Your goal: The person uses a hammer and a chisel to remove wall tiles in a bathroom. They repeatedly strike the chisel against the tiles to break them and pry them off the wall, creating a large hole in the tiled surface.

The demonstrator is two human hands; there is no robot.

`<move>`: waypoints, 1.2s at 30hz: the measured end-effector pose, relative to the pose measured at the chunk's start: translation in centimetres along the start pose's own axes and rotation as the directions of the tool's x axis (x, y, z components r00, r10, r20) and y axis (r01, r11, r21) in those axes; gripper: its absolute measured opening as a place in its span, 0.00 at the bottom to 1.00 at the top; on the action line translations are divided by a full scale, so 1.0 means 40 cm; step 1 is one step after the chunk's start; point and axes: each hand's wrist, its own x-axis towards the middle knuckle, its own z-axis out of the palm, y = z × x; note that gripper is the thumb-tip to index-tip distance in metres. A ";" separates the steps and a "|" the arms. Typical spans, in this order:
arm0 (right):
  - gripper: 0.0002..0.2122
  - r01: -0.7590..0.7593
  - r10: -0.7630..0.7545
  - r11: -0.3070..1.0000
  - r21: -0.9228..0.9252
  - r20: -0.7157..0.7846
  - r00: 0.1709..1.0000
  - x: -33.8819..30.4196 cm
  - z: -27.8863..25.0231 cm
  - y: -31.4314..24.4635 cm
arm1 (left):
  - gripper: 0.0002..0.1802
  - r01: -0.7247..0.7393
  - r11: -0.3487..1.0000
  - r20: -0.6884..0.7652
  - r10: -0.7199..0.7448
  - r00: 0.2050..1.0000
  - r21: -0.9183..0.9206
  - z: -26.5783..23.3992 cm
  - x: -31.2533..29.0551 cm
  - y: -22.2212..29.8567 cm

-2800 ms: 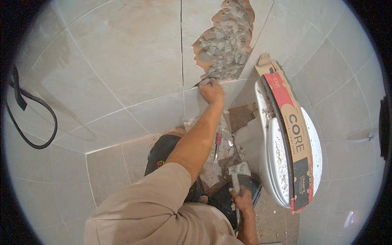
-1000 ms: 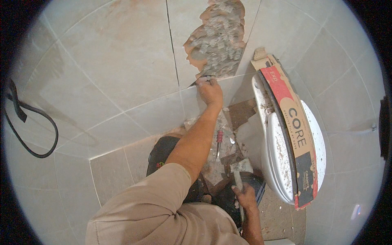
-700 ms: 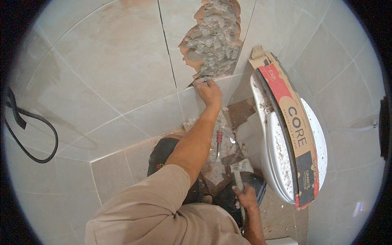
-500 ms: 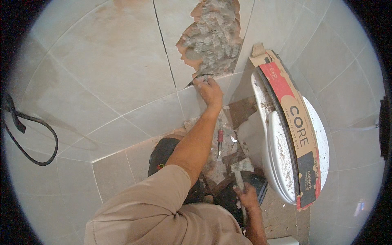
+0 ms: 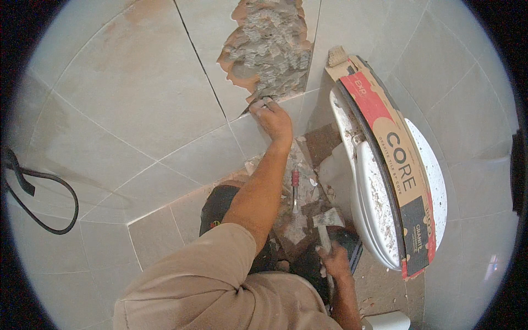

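My left hand [image 5: 270,118] reaches up to the wall, its fingers closed at the bottom edge of a chipped-out patch [image 5: 272,52] of rough grey mortar. A dark, thin edge shows beside the fingertips. Whether it is a held piece or a gap in the tile, I cannot tell. Low beside my right leg, my right hand [image 5: 334,261] grips the handle of a hammer, whose dusty, pale head [image 5: 329,218] points up toward the wall. Between my hands, a red-handled tool [image 5: 295,179] with a metal shaft, like a screwdriver or chisel, lies on the rubble.
Tile shards and dust [image 5: 300,220] cover the floor by the wall. A white toilet [image 5: 363,203], sprinkled with debris, stands at right with a long cardboard strip [image 5: 393,143] across it. A black cable [image 5: 69,190] loops at the left wall. Pale tiles [image 5: 126,82] surround me.
The view has shifted slightly, so the wall patch and toilet appear farther left. Both hands keep nearly the same places, the left at the patch's lower edge, the right on the hammer.
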 end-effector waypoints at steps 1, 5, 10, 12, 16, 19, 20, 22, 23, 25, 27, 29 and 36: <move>0.18 -0.026 0.026 1.000 0.011 0.008 1.000 -0.006 -0.012 -0.017 | 0.15 0.031 0.999 0.009 -0.031 0.999 -0.032 -0.006 -0.010 0.021; 0.24 -0.162 0.152 0.982 0.097 0.109 0.982 -0.008 -0.021 -0.045 | 0.16 0.085 0.993 0.046 -0.081 0.996 -0.077 -0.009 0.023 -0.011; 0.22 -0.093 0.091 0.994 0.051 0.049 0.995 -0.007 -0.017 -0.039 | 0.18 0.087 0.996 0.057 -0.087 0.995 0.004 -0.045 0.007 0.046; 0.22 -0.095 0.093 0.994 0.048 0.048 0.995 -0.012 -0.026 -0.054 | 0.19 0.129 0.990 0.146 -0.135 0.980 0.051 -0.071 0.003 0.073; 0.21 -0.148 0.142 0.986 0.080 0.067 0.988 -0.020 -0.030 -0.061 | 0.19 0.229 0.973 0.241 -0.229 0.943 0.028 -0.087 0.002 0.112; 0.20 -0.118 0.111 0.990 0.071 0.089 0.990 -0.013 -0.024 -0.070 | 0.18 0.147 0.989 0.113 -0.146 0.983 0.002 -0.050 0.048 0.005; 0.20 -0.125 0.119 0.990 0.069 0.078 0.990 -0.014 -0.029 -0.065 | 0.18 0.125 0.992 0.102 -0.124 0.987 0.002 -0.042 0.040 0.022; 0.21 -0.127 0.125 0.991 0.042 0.045 0.991 -0.015 -0.022 -0.038 | 0.18 0.071 0.996 0.107 -0.076 0.991 0.052 -0.040 0.014 0.052; 0.21 -0.121 0.120 0.992 0.027 0.041 0.992 -0.013 -0.011 -0.029 | 0.19 0.043 0.999 0.097 -0.046 0.994 0.034 -0.040 0.014 0.048; 0.17 -0.101 0.100 0.993 0.064 0.029 0.995 -0.002 0.002 -0.020 | 0.20 -0.015 1.000 0.071 0.015 0.997 0.001 -0.036 0.012 0.044; 0.16 -0.077 0.076 0.995 0.060 0.026 0.997 -0.002 0.007 -0.018 | 0.22 -0.012 0.999 0.135 0.005 0.991 0.050 -0.045 0.005 0.041; 0.16 -0.038 0.038 0.999 0.018 0.020 0.999 -0.003 0.004 -0.023 | 0.23 0.012 0.998 0.136 -0.021 0.990 0.067 -0.059 -0.004 0.055; 0.24 -0.107 0.107 0.994 -0.016 0.073 0.991 0.000 -0.003 -0.053 | 0.30 0.084 0.993 0.196 -0.100 0.976 0.086 -0.103 0.009 0.039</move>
